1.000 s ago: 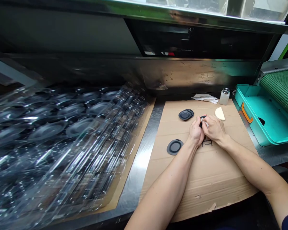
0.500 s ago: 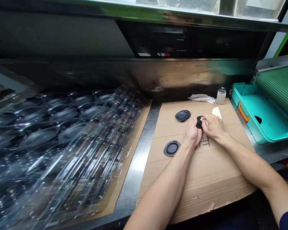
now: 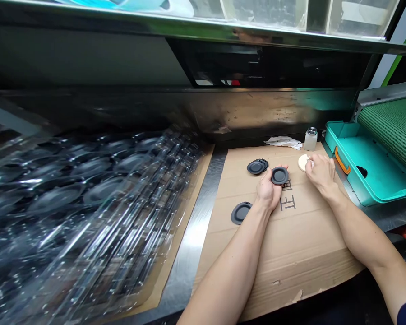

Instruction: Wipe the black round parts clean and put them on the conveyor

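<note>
My left hand (image 3: pixel 268 189) holds a black round, shallow, dish-like part (image 3: pixel 279 176) with a raised rim, its face turned up. To the right, my right hand (image 3: pixel 322 175) is over a cream-coloured round pad (image 3: pixel 303 163) lying on the cardboard. Its fingers are pinched together at the pad's edge; a small white bit shows at the fingertips, too small to name. Beyond my left hand lie a few overlapping black parts (image 3: pixel 256 167) of similar shape. Another black part (image 3: pixel 240 213) rests left of my left wrist, partly hidden by my forearm.
A cardboard sheet (image 3: pixel 291 253) covers the metal bench. At the back stand a small bottle (image 3: pixel 310 139) and a white glove (image 3: pixel 284 142). A teal bin (image 3: pixel 365 192) with an orange handle is at right, beside a green conveyor belt (image 3: pixel 395 131). Clear plastic trays (image 3: pixel 122 216) of black parts fill the left.
My right hand has moved right, from the black part to the cream pad. My left hand has tilted the black part so its face shows.
</note>
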A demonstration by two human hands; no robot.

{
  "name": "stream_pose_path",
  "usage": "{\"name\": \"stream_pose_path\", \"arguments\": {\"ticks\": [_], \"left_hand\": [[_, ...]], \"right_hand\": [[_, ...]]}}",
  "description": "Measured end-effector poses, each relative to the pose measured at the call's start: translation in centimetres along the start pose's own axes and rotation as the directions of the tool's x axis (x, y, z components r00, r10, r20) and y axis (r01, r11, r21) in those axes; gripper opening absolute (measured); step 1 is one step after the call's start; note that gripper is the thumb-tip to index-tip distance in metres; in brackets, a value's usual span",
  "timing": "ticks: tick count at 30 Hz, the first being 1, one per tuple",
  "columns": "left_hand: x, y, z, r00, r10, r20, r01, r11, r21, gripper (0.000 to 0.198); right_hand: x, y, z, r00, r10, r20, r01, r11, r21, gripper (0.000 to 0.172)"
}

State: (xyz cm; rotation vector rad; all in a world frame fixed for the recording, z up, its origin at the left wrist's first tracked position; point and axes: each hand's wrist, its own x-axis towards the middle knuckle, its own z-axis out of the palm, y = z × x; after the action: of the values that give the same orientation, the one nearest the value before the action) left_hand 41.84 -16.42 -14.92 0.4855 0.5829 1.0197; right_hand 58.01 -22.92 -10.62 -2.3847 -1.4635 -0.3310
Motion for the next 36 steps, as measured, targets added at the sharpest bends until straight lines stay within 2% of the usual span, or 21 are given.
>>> {"name": "stream_pose_path", "arguments": {"ticks": [3, 6, 9, 12, 15, 17, 19, 20, 21, 25, 29, 33, 36], "left_hand": [[-0.2, 0.5, 0.1, 0.999, -0.044, -0.001, 0.044, 0.999, -0.005, 0.037], [-0.3, 0.7, 0.2, 0.998, -0.063, 0.009, 0.063, 0.998, 0.008, 0.037], [-0.4, 0.7, 0.2, 0.997, -0.072, 0.025, 0.072, 0.997, 0.018, 0.037], [-0.4, 0.8, 0.2, 0.998, -0.049, 0.038, 0.049, 0.999, 0.013, 0.035], [-0.1, 0.9, 0.0, 1.0, -0.006, 0.014, 0.007, 1.0, -0.009, 0.034], [0.2, 1.1, -0.1, 0.999, 0.014, -0.028, -0.015, 1.0, -0.023, 0.034], [0.5, 1.2, -0.3, 0.999, 0.007, -0.051, -0.009, 0.999, -0.04, 0.037], [0.6, 1.2, -0.4, 0.999, -0.007, -0.046, 0.005, 0.999, -0.047, 0.038], [0.7, 1.3, -0.5, 0.999, -0.021, -0.035, 0.019, 0.998, -0.052, 0.04], [0.7, 1.2, -0.6, 0.999, -0.026, -0.027, 0.025, 0.999, -0.042, 0.038], [0.6, 1.0, -0.5, 0.999, -0.052, -0.013, 0.052, 0.998, -0.031, 0.04], [0.4, 1.3, -0.5, 0.999, -0.029, -0.014, 0.029, 1.0, -0.01, 0.036], [-0.1, 1.7, -0.4, 0.999, -0.045, 0.0, 0.045, 0.999, 0.009, 0.033]], "right_hand": [[0.3, 1.4, -0.7, 0.992, 0.061, 0.11, -0.05, 0.993, -0.104, 0.029], [0.4, 0.9, -0.6, 0.994, 0.055, 0.095, -0.042, 0.989, -0.141, 0.042], [0.5, -0.5, 0.5, 0.991, -0.013, 0.136, 0.027, 0.994, -0.106, 0.046], [0.6, -1.5, 1.6, 0.974, -0.095, 0.206, 0.104, 0.994, -0.035, 0.038], [0.1, -1.7, 1.9, 0.967, -0.201, 0.158, 0.177, 0.972, 0.153, 0.042], [-0.7, -1.8, 1.6, 0.924, -0.369, 0.101, 0.327, 0.899, 0.291, 0.046], [-1.6, -2.2, 1.3, 0.826, -0.558, 0.082, 0.496, 0.789, 0.362, 0.042], [-2.0, -2.4, 1.1, 0.784, -0.614, 0.094, 0.547, 0.754, 0.364, 0.04], [-2.3, -2.7, 1.0, 0.769, -0.629, 0.112, 0.564, 0.751, 0.344, 0.039], [-2.8, -3.6, 0.8, 0.864, -0.484, 0.141, 0.458, 0.87, 0.182, 0.041], [-3.0, -4.2, 0.6, 0.833, -0.523, 0.181, 0.504, 0.852, 0.144, 0.042], [-2.1, -3.2, 0.3, 0.921, -0.327, 0.211, 0.334, 0.943, 0.004, 0.037], [-1.4, -2.0, 0.1, 0.941, -0.254, 0.221, 0.263, 0.965, -0.01, 0.035]]}}
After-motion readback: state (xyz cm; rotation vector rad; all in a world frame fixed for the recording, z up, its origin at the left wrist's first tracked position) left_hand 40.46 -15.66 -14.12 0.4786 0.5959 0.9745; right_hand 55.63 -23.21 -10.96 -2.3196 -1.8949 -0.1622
